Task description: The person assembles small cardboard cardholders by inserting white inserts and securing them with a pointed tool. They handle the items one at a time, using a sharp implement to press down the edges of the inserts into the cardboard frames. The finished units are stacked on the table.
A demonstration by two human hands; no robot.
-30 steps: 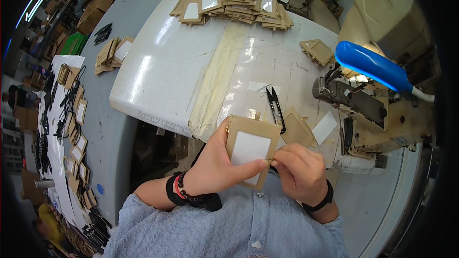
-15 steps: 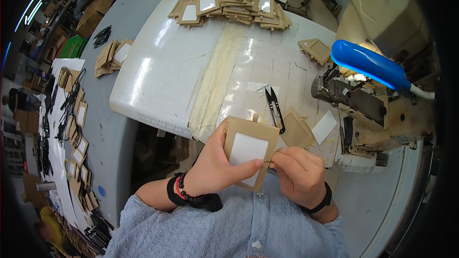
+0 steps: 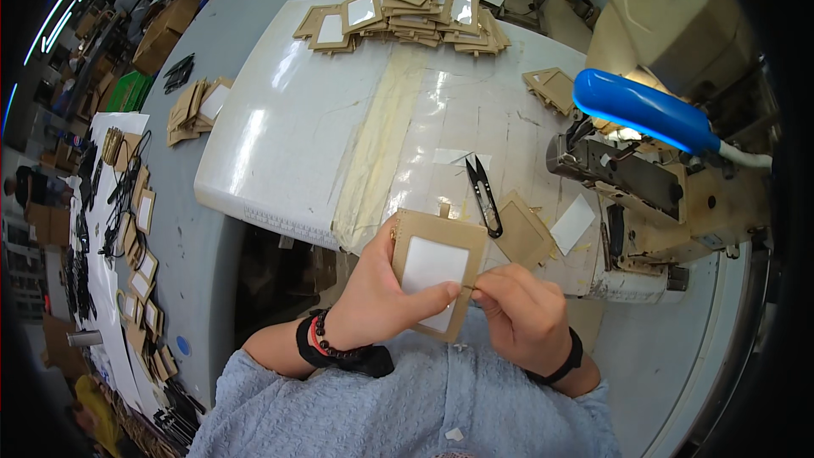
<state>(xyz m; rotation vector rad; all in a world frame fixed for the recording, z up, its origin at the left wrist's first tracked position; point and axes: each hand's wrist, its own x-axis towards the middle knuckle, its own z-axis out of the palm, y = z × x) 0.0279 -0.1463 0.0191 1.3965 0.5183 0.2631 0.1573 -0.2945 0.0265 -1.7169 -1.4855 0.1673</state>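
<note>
A tan badge holder (image 3: 455, 233) with a pale window is upright in front of my body. My left hand (image 3: 365, 293) grips it from the left side, thumb pressed across its lower front. At its right edge my right hand (image 3: 527, 314) is closed in a pinch, fingertips against the border; whatever they pinch is too small to make out. Just beyond, black thread snips (image 3: 484, 203) lie on the white table (image 3: 314, 131). Beside them are a flat tan panel (image 3: 524, 236) and a white card (image 3: 573, 225).
A sewing machine (image 3: 623, 178) stands at the right, under a blue lamp (image 3: 644, 110). Finished-looking holders form a pile (image 3: 420, 17) at the table's far edge; a smaller stack (image 3: 551, 87) sits near the machine. More holders (image 3: 144, 267) and black cords line the grey bench (image 3: 203, 263) at left.
The whole view has shifted slightly. My hands and the badge holder sit a little further left in the picture, with the left grip and the right-hand pinch kept.
</note>
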